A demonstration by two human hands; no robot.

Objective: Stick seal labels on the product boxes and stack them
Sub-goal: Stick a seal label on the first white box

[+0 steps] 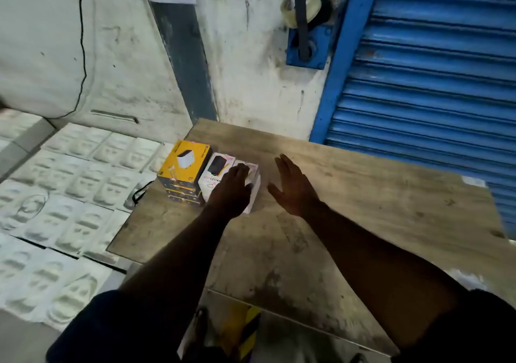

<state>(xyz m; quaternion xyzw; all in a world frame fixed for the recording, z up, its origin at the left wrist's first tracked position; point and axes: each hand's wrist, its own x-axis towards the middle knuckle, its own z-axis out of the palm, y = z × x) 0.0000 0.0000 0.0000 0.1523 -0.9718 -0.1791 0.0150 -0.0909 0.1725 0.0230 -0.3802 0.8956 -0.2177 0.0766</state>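
The left hand (236, 186) lies flat on a white box (254, 192) just left of the frame's centre, with its fingers stretched along the top and not curled round it. The box's long axis runs up the frame. The right hand (293, 188), fingers spread and holding nothing, hovers just right of the box. Further left stand another white box (219, 171) and a yellow stack (183, 172). All are glossy, square-edged cardboard on a worn wooden table (363, 209).

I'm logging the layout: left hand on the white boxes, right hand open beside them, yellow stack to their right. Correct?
Not quite. The head view shows the yellow stack left of the white boxes; the left hand rests on them, the right hand open beside them.
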